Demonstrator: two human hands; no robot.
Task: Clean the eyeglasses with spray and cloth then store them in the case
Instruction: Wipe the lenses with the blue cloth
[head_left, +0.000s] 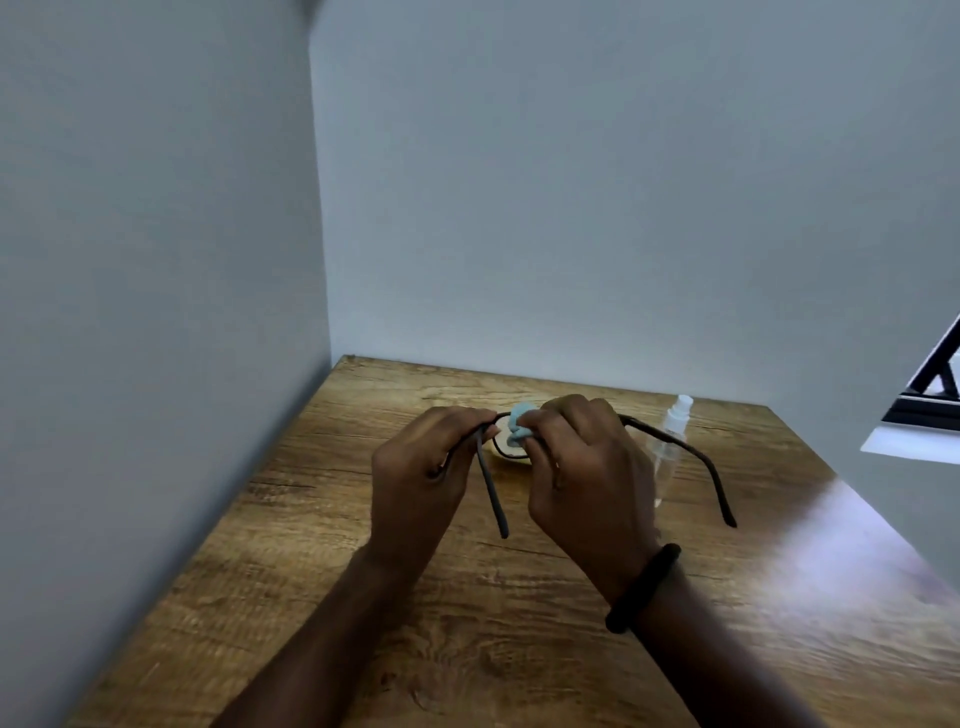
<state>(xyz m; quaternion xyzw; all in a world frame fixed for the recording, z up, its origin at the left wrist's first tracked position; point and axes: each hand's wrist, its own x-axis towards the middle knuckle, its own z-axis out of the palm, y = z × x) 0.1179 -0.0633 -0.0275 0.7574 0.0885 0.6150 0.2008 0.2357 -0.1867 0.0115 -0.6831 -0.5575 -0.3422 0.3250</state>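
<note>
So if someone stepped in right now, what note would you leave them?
Left hand grips the dark-framed eyeglasses at one hinge. Right hand pinches the small light-blue cloth against a lens. Clear plastic spray bottle sits on the wooden table, right of the hands. Wiping under way. Left to do: finish wiping, fold the arms, store in the case, perhaps the pale thing behind the hands.

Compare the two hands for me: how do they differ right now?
The left hand grips the dark thin-framed eyeglasses near one hinge; the right hand pinches a light blue cloth against them. The right wrist wears a black band; the left wrist is bare. Both hover above the brown wooden table.
</note>
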